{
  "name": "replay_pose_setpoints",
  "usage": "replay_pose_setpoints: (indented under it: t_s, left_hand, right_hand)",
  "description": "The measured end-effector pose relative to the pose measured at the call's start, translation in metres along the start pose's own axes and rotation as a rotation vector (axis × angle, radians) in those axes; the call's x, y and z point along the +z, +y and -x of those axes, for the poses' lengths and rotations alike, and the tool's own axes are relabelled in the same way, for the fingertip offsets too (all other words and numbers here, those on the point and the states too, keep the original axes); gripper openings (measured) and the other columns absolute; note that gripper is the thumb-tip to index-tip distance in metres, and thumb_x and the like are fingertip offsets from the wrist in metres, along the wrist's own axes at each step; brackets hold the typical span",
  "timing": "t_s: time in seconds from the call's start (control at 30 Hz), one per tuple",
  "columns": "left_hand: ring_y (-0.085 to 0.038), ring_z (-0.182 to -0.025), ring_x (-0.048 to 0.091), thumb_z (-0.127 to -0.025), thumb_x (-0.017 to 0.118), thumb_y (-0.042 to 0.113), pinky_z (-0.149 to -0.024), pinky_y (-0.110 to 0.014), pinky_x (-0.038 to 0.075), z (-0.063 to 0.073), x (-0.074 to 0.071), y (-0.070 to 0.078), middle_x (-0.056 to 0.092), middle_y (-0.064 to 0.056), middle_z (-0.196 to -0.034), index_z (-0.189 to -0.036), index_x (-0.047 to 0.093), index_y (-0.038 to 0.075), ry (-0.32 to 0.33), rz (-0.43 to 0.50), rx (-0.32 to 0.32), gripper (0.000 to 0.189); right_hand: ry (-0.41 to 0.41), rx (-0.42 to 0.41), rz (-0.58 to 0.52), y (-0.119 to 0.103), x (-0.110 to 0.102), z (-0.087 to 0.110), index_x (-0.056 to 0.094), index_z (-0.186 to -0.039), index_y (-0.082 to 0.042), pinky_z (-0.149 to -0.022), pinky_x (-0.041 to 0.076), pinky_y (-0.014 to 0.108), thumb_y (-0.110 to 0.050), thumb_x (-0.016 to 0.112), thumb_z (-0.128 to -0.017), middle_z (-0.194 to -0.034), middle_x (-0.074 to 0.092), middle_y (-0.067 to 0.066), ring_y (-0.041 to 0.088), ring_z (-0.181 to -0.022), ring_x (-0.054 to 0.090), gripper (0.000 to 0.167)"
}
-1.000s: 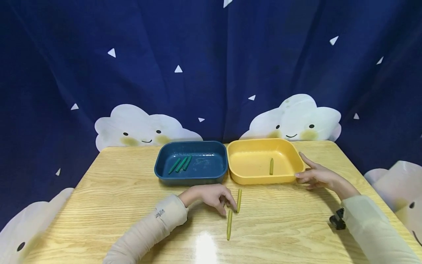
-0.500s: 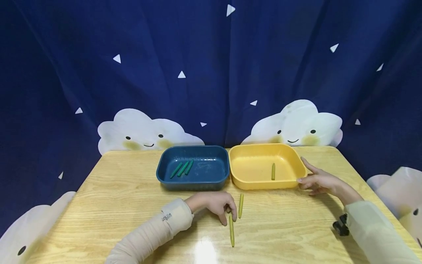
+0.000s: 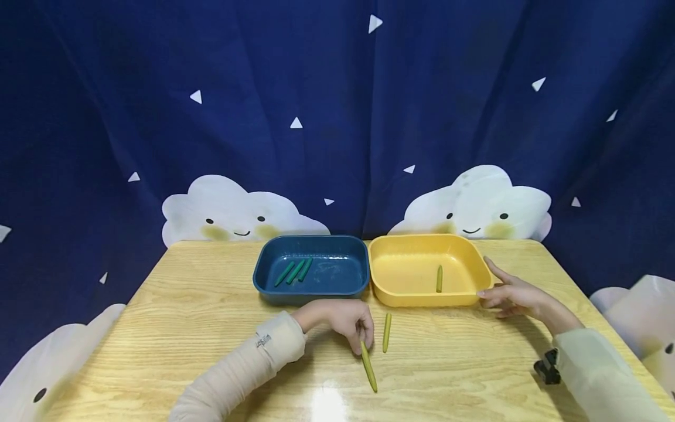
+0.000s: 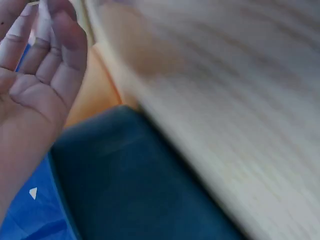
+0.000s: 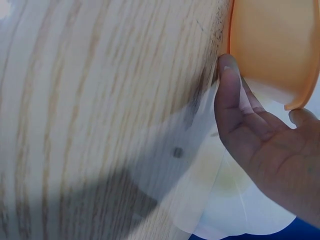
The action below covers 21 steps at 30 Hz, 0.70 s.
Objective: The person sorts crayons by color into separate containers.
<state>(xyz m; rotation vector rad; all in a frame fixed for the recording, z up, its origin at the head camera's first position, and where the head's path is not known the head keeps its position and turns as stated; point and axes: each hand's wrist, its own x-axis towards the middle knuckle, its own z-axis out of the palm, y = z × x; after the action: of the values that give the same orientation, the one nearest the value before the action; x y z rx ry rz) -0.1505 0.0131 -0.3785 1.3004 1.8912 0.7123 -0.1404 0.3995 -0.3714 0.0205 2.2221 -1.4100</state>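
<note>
My left hand [image 3: 350,322] pinches the upper end of a yellow crayon [image 3: 369,369], which slants toward the table's front. A second yellow crayon [image 3: 387,333] lies on the wood just right of these fingers. In the left wrist view the palm of the left hand [image 4: 37,95] shows, but the crayon is hardly visible there. My right hand [image 3: 519,296] touches the right side of the yellow tray [image 3: 411,300] with spread fingers, near its front corner. One yellow crayon [image 3: 439,279] lies inside that tray.
Left of the yellow tray, side by side with it, stands a dark blue tray [image 3: 337,287] holding several green crayons [image 3: 295,274]. Both trays sit near the back of the wooden table [image 3: 195,305]. Behind hangs a navy curtain [image 3: 316,70] with printed clouds.
My left fingers have come from above the nearer yellow crayon to grip its upper end, and the crayon has turned to a slant. The right hand stays at the yellow tray.
</note>
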Motion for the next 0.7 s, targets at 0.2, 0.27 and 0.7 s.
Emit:
replay_pose_setpoints:
  t_s: [0.2, 0.27, 0.7]
  left_hand:
    - [-0.002, -0.058, 0.051, -0.072, 0.071, -0.008, -0.055, -0.017, 0.044, 0.003, -0.013, 0.008, 0.064, -0.006, -0.069, -0.082, 0.067, -0.008, 0.073, 0.145, 0.078, 0.011]
    - [-0.003, -0.059, 0.052, -0.073, 0.071, -0.007, -0.056, -0.018, 0.045, 0.002, -0.016, 0.011, 0.064, -0.007, -0.071, -0.082, 0.067, -0.008, 0.107, 0.177, 0.103, 0.01]
    - [-0.006, -0.061, 0.055, -0.075, 0.069, -0.007, -0.057, -0.023, 0.046, -0.011, -0.048, 0.02, 0.066, -0.012, -0.076, -0.088, 0.064, -0.015, 0.393, 0.303, 0.174, 0.016]
  right_hand:
    - [-0.009, -0.013, -0.015, 0.002, 0.0, 0.001, -0.023, -0.14, -0.02, -0.075, 0.048, 0.044, -0.023, 0.06, -0.087, -0.109, 0.058, 0.014, 0.027, -0.092, 0.058, 0.099]
    - [-0.012, -0.013, -0.022, 0.001, 0.001, 0.001, -0.023, -0.14, -0.02, -0.075, 0.048, 0.044, -0.023, 0.06, -0.088, -0.108, 0.057, 0.014, 0.027, -0.092, 0.058, 0.098]
    - [0.0, -0.014, -0.027, 0.001, 0.001, 0.001, -0.023, -0.14, -0.018, -0.073, 0.049, 0.042, -0.022, 0.061, -0.087, -0.105, 0.059, 0.014, 0.026, -0.09, 0.06, 0.1]
